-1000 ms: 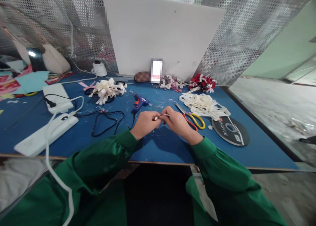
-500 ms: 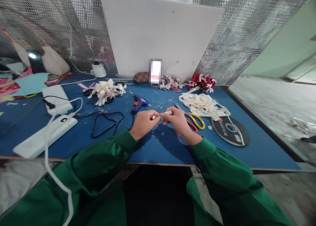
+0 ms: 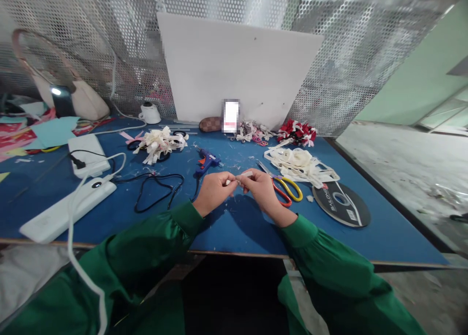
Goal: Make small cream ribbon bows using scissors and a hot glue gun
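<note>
My left hand (image 3: 215,189) and my right hand (image 3: 260,190) meet above the middle of the blue table. Both are closed, fingertips pinching a short piece of white ribbon (image 3: 249,174); most of it is covered by my fingers. Just right of my right hand lie scissors (image 3: 287,188) with red and yellow handles, blades pointing away from me. A blue glue gun (image 3: 206,161) rests beyond my left hand. Behind the scissors is a loose heap of cream ribbon (image 3: 300,163).
A black reel (image 3: 341,204) lies at the right. White power strips (image 3: 69,213) and a black cord (image 3: 161,178) occupy the left. Cream bows (image 3: 161,144), red bows (image 3: 298,132) and a lit phone (image 3: 230,116) line the back, before a white board (image 3: 241,67).
The camera view has tilted up, so everything sits slightly lower in the picture. Both hands keep pinching the ribbon piece in nearly the same pose.
</note>
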`<state>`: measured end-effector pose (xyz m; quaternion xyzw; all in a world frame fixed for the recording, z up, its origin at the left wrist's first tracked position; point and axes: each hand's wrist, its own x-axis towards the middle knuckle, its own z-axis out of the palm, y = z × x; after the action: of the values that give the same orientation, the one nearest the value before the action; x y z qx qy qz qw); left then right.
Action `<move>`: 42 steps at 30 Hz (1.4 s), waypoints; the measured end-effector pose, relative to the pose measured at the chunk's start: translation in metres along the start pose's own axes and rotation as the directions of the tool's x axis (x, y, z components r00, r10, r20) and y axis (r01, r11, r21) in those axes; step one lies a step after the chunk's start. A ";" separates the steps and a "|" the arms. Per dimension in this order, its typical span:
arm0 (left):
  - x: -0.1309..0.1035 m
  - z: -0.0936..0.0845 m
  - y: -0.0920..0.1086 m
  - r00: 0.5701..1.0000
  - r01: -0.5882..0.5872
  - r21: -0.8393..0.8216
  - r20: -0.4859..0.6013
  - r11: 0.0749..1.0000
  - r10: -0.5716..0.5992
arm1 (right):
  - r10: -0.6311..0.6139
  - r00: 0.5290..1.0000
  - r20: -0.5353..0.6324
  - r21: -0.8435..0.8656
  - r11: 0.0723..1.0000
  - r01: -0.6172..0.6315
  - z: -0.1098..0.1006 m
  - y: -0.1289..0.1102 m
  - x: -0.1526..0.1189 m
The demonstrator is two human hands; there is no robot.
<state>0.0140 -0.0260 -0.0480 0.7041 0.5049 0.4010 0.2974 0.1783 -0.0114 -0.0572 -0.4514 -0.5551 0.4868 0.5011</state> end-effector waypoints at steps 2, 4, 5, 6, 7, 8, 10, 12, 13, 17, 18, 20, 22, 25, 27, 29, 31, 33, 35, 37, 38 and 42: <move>0.000 -0.001 0.001 1.000 0.001 -0.001 0.002 1.000 -0.001 | 0.017 1.000 -0.011 0.018 1.000 -0.017 0.001 -0.001 -0.001; 0.000 -0.001 0.002 1.000 0.002 -0.003 0.005 1.000 -0.002 | 0.048 0.998 -0.027 0.049 0.998 -0.046 0.002 -0.002 -0.002; 0.000 -0.001 0.002 1.000 0.002 -0.005 0.007 1.000 -0.002 | 0.059 0.998 -0.032 0.061 0.996 -0.057 0.003 -0.003 -0.002; -0.001 -0.001 0.003 1.000 0.001 -0.007 0.009 1.000 -0.001 | 0.065 0.997 -0.032 0.067 0.996 -0.063 0.003 -0.003 -0.002; -0.001 -0.001 0.003 1.000 0.001 -0.010 0.011 1.000 -0.001 | 0.065 0.998 -0.028 0.066 0.996 -0.063 0.003 -0.003 -0.002; -0.001 -0.001 0.003 1.000 0.001 -0.013 0.012 1.000 0.000 | 0.064 0.998 -0.023 0.064 0.996 -0.063 0.003 -0.004 -0.002; -0.001 0.000 0.003 1.000 0.001 -0.020 0.012 1.000 -0.001 | 0.061 0.998 -0.018 0.055 0.997 -0.060 0.004 -0.005 -0.002; -0.001 0.000 0.002 1.000 0.004 -0.027 0.009 1.000 -0.004 | 0.050 0.999 -0.017 0.036 0.998 -0.049 0.004 -0.005 -0.002; -0.001 0.000 0.001 1.000 0.006 -0.030 0.007 1.000 -0.006 | 0.039 0.999 -0.017 0.022 0.999 -0.039 0.004 -0.005 -0.002; 0.000 0.001 0.000 1.000 0.015 -0.040 0.003 0.999 -0.015 | -0.021 1.000 -0.012 -0.061 0.998 0.020 0.003 -0.004 -0.004; 0.000 0.001 -0.001 1.000 0.017 -0.043 0.001 0.999 -0.017 | -0.048 0.999 -0.011 -0.096 0.994 0.047 0.002 -0.003 -0.006; 0.000 0.000 -0.001 1.000 0.021 -0.049 0.000 0.999 -0.021 | -0.115 0.993 -0.003 -0.182 0.977 0.112 0.002 -0.002 -0.008; 0.000 0.000 0.000 1.000 0.025 -0.058 0.001 0.998 -0.025 | -0.181 0.983 0.012 -0.270 0.946 0.177 0.001 0.000 -0.010; -0.001 0.000 0.001 1.000 0.030 -0.074 0.009 0.997 -0.030 | -0.256 0.966 0.035 -0.382 0.890 0.249 0.000 0.001 -0.011; -0.001 0.000 0.001 0.999 0.037 -0.087 0.013 0.996 -0.036 | -0.323 0.944 0.074 -0.467 0.825 0.318 -0.001 0.000 -0.012; 0.000 0.001 -0.001 0.999 0.050 -0.106 0.012 0.993 -0.048 | -0.380 0.917 0.125 -0.525 0.759 0.386 -0.002 -0.002 -0.012; 0.001 0.001 -0.003 0.998 0.068 -0.133 0.010 0.989 -0.067 | -0.420 0.890 0.176 -0.550 0.708 0.443 -0.003 -0.003 -0.013; 0.002 0.002 -0.005 0.996 0.088 -0.164 0.011 0.983 -0.087 | -0.455 0.858 0.238 -0.567 0.652 0.503 -0.004 -0.004 -0.013; 0.003 0.002 -0.007 0.994 0.105 -0.194 0.023 0.975 -0.103 | -0.484 0.822 0.300 -0.598 0.576 0.558 -0.005 -0.004 -0.013; 0.004 0.002 -0.009 0.993 0.115 -0.218 0.041 0.969 -0.109 | -0.494 0.808 0.321 -0.630 0.525 0.572 -0.005 -0.003 -0.013; 0.004 0.002 -0.009 0.993 0.117 -0.227 0.051 0.967 -0.108 | -0.493 0.811 0.315 -0.643 0.518 0.565 -0.005 -0.002 -0.013; 0.005 0.002 -0.010 0.993 0.109 -0.235 0.072 0.966 -0.095 | -0.482 0.832 0.275 -0.633 0.560 0.534 -0.005 0.000 -0.011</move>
<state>0.0116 -0.0181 -0.0560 0.6481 0.4797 0.4215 0.4150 0.1846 -0.0222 -0.0579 -0.4070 -0.8178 0.0958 0.3956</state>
